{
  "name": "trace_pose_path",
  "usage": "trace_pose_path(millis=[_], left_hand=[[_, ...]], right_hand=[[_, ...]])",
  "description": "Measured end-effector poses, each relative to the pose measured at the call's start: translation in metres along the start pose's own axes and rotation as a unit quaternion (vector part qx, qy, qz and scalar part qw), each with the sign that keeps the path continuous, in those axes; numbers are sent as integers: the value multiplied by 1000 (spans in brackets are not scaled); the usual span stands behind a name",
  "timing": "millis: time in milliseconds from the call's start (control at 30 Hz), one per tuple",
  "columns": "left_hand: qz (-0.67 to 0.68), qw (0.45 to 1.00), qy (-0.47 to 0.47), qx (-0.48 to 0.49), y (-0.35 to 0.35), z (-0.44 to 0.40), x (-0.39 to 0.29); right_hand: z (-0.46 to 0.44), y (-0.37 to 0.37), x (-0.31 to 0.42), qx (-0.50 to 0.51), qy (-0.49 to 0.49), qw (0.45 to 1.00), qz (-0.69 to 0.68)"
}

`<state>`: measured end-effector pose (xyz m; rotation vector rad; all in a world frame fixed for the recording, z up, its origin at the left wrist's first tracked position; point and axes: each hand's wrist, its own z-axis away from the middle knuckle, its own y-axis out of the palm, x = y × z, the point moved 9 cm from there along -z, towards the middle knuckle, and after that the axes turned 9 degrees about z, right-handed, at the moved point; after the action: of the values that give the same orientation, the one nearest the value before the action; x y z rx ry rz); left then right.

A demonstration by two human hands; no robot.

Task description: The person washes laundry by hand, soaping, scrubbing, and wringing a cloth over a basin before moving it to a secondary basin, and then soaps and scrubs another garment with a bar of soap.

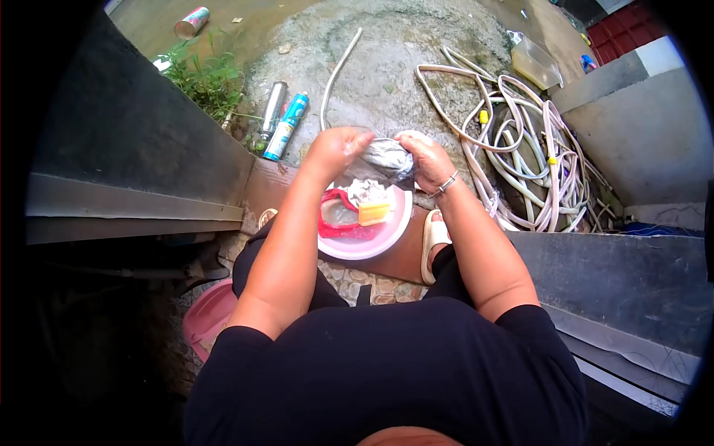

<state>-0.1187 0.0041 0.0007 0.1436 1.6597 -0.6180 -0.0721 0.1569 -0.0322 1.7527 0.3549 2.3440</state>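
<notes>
Between my two hands is a bunched, wet-looking grey cloth (388, 157), held above a pink basin (383, 245). My left hand (340, 152) is closed on the cloth's left side, and my right hand (428, 160), with a bracelet at the wrist, grips its right end. Inside the basin lie a red cloth (336, 226), a crumpled whitish cloth (368, 192) and a yellow block (374, 214) that looks like a bar of soap. The cloth and hands cover the basin's far rim.
A tangled pale hose (520, 160) lies at the right, and one length (338, 74) runs over the wet concrete ahead. A blue spray can (286, 126) and a silver can (274, 110) lie at the left. Dark walls flank both sides. A pink tub (204, 318) sits lower left.
</notes>
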Motion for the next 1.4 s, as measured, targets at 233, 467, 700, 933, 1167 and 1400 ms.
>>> trace_pose_path(millis=[233,467,700,933,1167,1400], left_hand=[[95,992,61,63,34,5,-5],[-23,991,133,18,14,5,-17],[-43,999,24,10,7,0,-9],[21,990,120,-69,1,0,-8],[-227,955,190,-27,74,39,-67],[-192,951,202,-131,58,29,-42]], right_hand=[[7,9,4,44,44,994,91],[9,7,10,108,11,934,341],[9,8,-5,150,36,917,367],[11,14,13,90,6,996,17],[-14,16,-78,10,138,969,-204],[-10,2,-63,-84,87,988,-101]])
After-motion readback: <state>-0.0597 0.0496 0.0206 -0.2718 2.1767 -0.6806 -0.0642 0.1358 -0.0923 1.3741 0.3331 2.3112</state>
